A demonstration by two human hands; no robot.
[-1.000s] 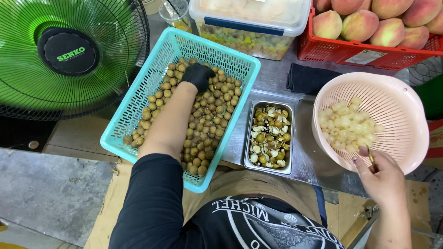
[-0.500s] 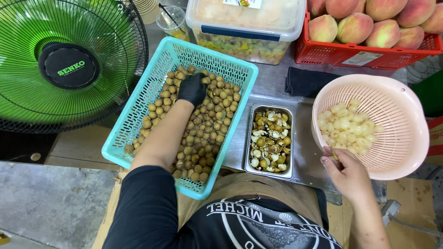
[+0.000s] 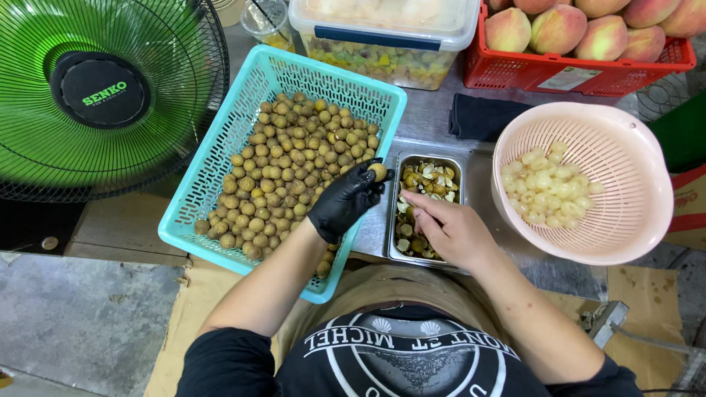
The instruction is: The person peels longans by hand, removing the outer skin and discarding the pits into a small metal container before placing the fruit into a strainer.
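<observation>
My left hand, in a black glove, holds one brown longan at its fingertips over the right rim of the turquoise basket, which is full of unpeeled longans. My bare right hand is over the small steel tray of shells and seeds, fingers pointing toward the held fruit; whether the thin tool is still in it is hidden. A pink colander at the right holds peeled white longans.
A green fan stands at the left. At the back are a clear lidded tub of cut fruit, a plastic cup and a red crate of peaches. A dark cloth lies behind the tray.
My left hand has come out of the basket's far end with one longan and moved to its right rim. My right hand has left the colander and moved left over the steel tray.
</observation>
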